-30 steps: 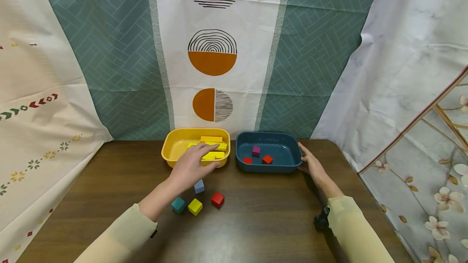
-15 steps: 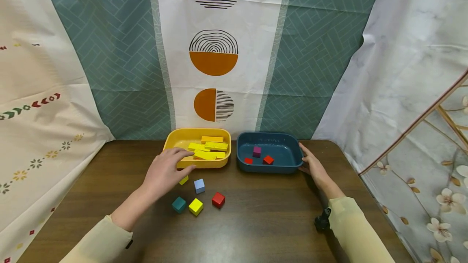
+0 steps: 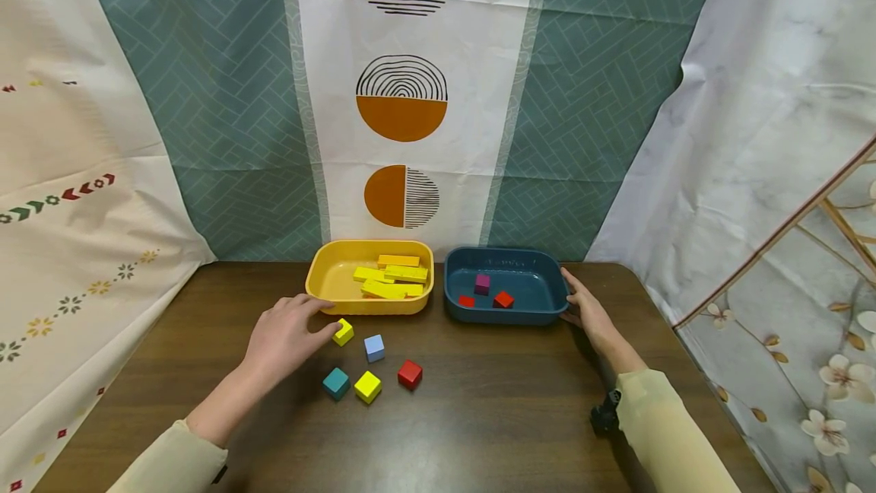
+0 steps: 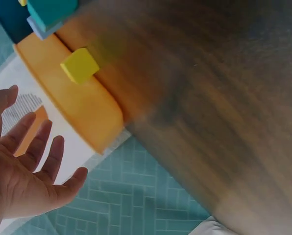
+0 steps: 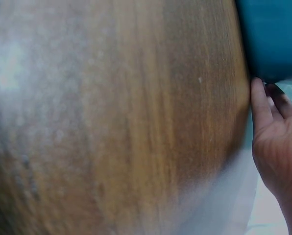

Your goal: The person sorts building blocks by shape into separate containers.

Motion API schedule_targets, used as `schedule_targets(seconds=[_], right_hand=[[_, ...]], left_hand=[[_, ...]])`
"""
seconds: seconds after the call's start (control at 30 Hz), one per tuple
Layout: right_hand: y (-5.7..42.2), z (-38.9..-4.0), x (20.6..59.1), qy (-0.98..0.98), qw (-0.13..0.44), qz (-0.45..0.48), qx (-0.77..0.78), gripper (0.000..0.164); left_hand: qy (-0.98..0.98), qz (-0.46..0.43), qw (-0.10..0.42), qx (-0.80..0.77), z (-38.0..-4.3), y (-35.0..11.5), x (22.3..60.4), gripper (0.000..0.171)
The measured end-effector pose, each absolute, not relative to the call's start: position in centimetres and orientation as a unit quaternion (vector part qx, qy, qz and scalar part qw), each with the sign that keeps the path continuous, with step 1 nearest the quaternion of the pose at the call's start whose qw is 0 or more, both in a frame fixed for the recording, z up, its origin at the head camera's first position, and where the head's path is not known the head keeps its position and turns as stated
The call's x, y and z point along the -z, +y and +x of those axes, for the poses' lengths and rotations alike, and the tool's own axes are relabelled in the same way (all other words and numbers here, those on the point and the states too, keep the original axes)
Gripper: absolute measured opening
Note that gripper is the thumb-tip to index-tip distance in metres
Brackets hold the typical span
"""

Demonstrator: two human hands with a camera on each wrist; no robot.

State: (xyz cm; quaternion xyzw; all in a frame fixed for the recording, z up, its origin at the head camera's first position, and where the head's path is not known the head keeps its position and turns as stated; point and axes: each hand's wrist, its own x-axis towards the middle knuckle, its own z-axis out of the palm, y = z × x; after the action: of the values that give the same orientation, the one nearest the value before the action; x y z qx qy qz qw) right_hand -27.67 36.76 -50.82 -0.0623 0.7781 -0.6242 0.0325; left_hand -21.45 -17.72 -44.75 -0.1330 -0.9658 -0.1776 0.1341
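My left hand (image 3: 284, 335) hovers over the table just left of a small yellow cube (image 3: 344, 332). In the left wrist view its fingers (image 4: 52, 159) are spread and loosely bent, with nothing between them. A light blue cube (image 3: 374, 348), a teal cube (image 3: 336, 383), a second yellow cube (image 3: 368, 386) and a red cube (image 3: 410, 374) lie nearby on the wood. At the right, my right hand (image 3: 590, 318) touches the outer end of the blue tray (image 3: 506, 316); the right wrist view shows its extended fingers (image 5: 260, 100) against that wall.
The yellow tray (image 3: 328, 268) stands left of the blue one and holds several yellow blocks (image 3: 405, 274). Inside the blue tray are a purple cube (image 3: 482, 284) and two red pieces (image 3: 503, 300). Patterned cloth (image 3: 233, 97) hangs behind the table (image 3: 493, 417).
My left hand has moved left and toward me, from over the yellow tray to beside the yellow cube, which has come into sight. My right hand stays at the blue tray.
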Motion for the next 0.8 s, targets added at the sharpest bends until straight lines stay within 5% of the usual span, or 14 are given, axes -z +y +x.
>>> schedule_targets(seconds=[0.47,0.8], right_hand=[[36.8,-27.7,50.9,0.776,0.034,-0.06,0.627,0.064],[36.7,-27.7,50.9,0.777,0.035,-0.059,0.626,0.064]], left_hand=[[-0.981,-0.085,0.049,0.168,-22.4,-18.1,47.5,0.044],[-0.982,-0.072,0.038,0.172,-22.9,-17.9,48.6,0.042]])
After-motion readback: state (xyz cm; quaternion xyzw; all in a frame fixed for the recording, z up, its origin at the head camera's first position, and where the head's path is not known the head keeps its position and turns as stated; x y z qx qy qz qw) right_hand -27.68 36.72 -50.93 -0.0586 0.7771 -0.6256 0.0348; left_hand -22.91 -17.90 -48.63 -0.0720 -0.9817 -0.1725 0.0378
